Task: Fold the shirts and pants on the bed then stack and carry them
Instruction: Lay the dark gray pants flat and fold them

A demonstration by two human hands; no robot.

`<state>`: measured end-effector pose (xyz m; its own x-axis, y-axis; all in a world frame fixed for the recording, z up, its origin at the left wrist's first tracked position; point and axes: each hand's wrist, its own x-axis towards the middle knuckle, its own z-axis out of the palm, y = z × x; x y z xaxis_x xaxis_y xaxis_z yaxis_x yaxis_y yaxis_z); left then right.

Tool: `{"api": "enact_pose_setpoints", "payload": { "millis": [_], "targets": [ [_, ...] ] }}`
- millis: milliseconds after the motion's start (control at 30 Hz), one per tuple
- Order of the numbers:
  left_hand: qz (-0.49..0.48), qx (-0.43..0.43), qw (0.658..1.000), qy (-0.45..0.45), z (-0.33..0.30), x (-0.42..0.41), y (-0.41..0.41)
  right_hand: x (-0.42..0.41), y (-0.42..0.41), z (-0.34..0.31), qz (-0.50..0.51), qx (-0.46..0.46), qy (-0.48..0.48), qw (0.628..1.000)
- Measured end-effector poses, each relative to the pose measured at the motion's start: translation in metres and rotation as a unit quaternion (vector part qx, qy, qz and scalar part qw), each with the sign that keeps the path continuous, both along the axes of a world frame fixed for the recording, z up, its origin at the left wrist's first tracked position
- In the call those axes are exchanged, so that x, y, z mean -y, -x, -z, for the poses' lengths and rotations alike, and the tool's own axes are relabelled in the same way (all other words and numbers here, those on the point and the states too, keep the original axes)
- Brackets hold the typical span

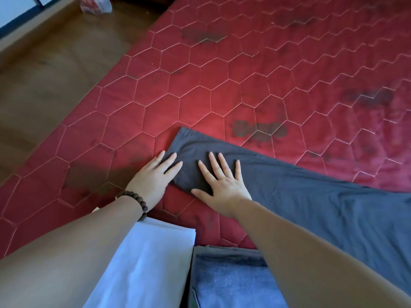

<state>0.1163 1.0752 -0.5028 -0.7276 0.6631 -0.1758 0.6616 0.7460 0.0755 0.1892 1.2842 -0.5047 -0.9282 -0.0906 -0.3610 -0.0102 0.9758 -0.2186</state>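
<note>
We press both palms, left hand and right hand, fingers spread flat, on dark grey pants laid across the red bed. Soft, limp, probably light; take hold at the waistband corners.

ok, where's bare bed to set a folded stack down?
Free: red quilt beyond the dark grey garment, and left of the left hand toward the floor. Crowded: the near edge, with the white folded piece and the blue folded piece.
</note>
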Motion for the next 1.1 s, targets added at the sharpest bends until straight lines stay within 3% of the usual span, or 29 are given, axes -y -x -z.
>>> {"api": "enact_pose_setpoints", "payload": {
  "millis": [133, 267, 333, 400, 467, 700, 900, 1100],
  "targets": [
    [-0.080, 0.042, 0.995, -0.041, -0.023, -0.017, 0.012, 0.010, -0.012, -0.011, 0.035, 0.021, 0.024, 0.999],
    [-0.088, 0.037, 0.983, -0.158, -0.066, -0.046, -0.001, 0.036, -0.014, -0.037, 0.165, -0.029, 0.192, 0.967],
    [-0.070, 0.035, 0.967, -0.241, -0.089, -0.070, -0.016, 0.037, -0.009, -0.061, 0.289, -0.090, 0.320, 0.898],
    [-0.063, 0.031, 0.948, -0.312, -0.107, -0.094, -0.033, 0.025, -0.008, -0.084, 0.399, -0.132, 0.425, 0.801],
    [-0.087, 0.038, 0.937, -0.337, -0.120, -0.113, -0.054, -0.001, -0.014, -0.104, 0.452, -0.143, 0.487, 0.734],
    [-0.073, 0.088, 0.978, -0.177, -0.096, -0.199, -0.149, -0.131, -0.082, -0.134, 0.558, -0.160, 0.579, 0.573],
    [-0.025, 0.027, 0.998, -0.050, -0.068, -0.305, -0.205, -0.275, -0.192, -0.131, 0.598, -0.234, 0.484, 0.595],
    [0.028, 0.051, 0.997, 0.047, -0.037, -0.378, -0.256, -0.399, -0.346, -0.089, 0.652, -0.230, 0.334, 0.641]
  ]
}}
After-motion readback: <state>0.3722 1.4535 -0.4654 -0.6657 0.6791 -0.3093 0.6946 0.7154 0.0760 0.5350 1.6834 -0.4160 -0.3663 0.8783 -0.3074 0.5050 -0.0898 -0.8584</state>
